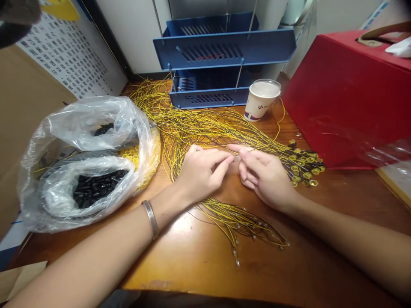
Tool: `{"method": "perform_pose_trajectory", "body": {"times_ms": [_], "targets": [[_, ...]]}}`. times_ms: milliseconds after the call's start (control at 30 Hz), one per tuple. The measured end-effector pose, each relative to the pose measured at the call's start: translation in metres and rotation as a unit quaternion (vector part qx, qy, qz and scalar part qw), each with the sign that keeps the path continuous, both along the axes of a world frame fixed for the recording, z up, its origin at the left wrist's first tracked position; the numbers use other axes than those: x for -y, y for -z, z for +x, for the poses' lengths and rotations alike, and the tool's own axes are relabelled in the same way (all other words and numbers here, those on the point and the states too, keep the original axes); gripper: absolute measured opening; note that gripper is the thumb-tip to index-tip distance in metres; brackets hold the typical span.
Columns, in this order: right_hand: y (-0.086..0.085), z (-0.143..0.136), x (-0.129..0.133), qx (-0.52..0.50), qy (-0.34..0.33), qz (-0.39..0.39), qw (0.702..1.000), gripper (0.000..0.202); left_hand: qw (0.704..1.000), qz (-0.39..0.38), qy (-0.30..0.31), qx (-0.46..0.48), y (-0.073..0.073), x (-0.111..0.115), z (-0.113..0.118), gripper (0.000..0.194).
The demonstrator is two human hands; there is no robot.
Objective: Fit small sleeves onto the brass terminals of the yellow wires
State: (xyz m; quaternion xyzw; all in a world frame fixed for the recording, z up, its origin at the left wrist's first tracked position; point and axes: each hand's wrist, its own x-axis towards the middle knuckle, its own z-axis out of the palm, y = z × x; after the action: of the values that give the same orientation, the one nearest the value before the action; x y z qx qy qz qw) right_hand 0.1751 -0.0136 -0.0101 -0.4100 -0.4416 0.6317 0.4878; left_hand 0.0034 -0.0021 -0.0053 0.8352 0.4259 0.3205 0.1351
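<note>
My left hand [205, 171] is over the middle of the table, thumb and forefinger pinched on a thin wire. Just to its right, my right hand [263, 173] also pinches a thin yellow wire, its fingertips close to the left ones. A big bundle of yellow and black wires [205, 122] runs behind both hands. Its right end carries black parts with yellow hexagonal nuts [303, 162]. Below my hands lies a smaller bunch of wires [224, 214] with small bare-looking tips.
Clear plastic bags [32, 171] at the left hold black caps [96, 188] and yellow rings [149, 164]. Behind stand a blue tray rack [224, 49] and a paper cup [260, 102]. A red box [349, 98] stands at the right on the wooden table [199, 273].
</note>
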Motion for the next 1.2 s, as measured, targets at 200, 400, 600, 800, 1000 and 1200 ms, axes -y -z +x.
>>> {"method": "perform_pose_trajectory", "body": {"times_ms": [200,400,600,800,1000,1200], "targets": [[0.0025,0.0003,0.0010,0.042,0.014,0.028,0.999,0.034,1.000,-0.003,-0.001,0.007,-0.0001,0.0007,0.0004,0.026],[-0.0045,-0.0020,-0.0018,-0.071,0.122,-0.001,0.990,0.029,0.998,-0.007,-0.047,0.032,-0.0019,-0.0059,-0.0045,0.025],[-0.0018,-0.0021,-0.0019,-0.028,0.025,-0.003,0.999,0.051,0.997,0.072,0.016,0.037,-0.0037,-0.0080,-0.0078,0.023],[0.0001,-0.0014,-0.0014,-0.015,0.005,0.002,1.000,0.052,0.994,0.093,0.042,0.048,-0.0045,-0.0061,-0.0092,0.020],[-0.0008,0.0002,0.0027,0.061,-0.007,0.069,0.996,0.026,0.997,0.061,0.030,0.033,-0.0041,-0.0047,-0.0084,0.022],[0.0019,-0.0001,0.0032,0.028,0.026,0.065,0.997,0.023,0.999,0.030,0.024,0.026,-0.0021,-0.0013,-0.0074,0.022]]}}
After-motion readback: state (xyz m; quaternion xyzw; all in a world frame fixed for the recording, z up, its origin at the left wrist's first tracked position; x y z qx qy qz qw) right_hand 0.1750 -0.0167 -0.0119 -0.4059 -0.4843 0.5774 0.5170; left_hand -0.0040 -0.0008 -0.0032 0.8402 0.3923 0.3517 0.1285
